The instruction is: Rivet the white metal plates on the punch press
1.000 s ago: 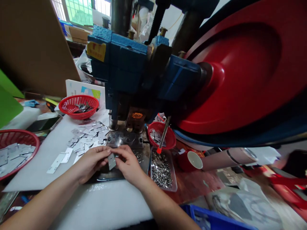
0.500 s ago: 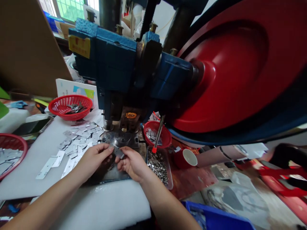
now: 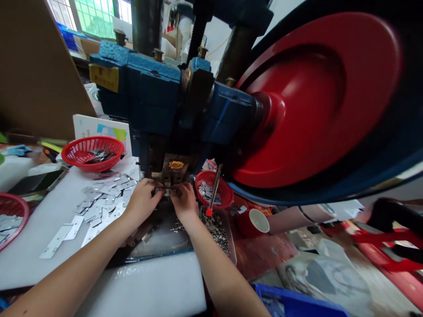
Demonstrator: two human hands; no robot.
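Observation:
My left hand [image 3: 144, 200] and my right hand [image 3: 183, 200] meet at the die of a blue press [image 3: 152, 92]. Between their pinched fingers is a small metal plate [image 3: 167, 189], held level under the press head; the fingers hide most of it. Both hands are closed on its two ends. Left of my left hand, flat metal plates [image 3: 102, 198] lie loosely piled on a white foam sheet [image 3: 29, 233]. By my right wrist, a clear plastic box [image 3: 232, 246] holds many tiny metal scraps.
Red baskets with metal pieces stand at the back left [image 3: 71, 155], left edge [image 3: 24, 215] and behind the box [image 3: 228, 193]. A large red flywheel [image 3: 307, 110] fills the upper right. A red cup [image 3: 246, 224] and a blue bin [image 3: 297, 304] are at the right.
Both hands have moved forward and up with the metal plate, from in front of the press to its die. The plate has turned from tilted to level. The view has shifted slightly.

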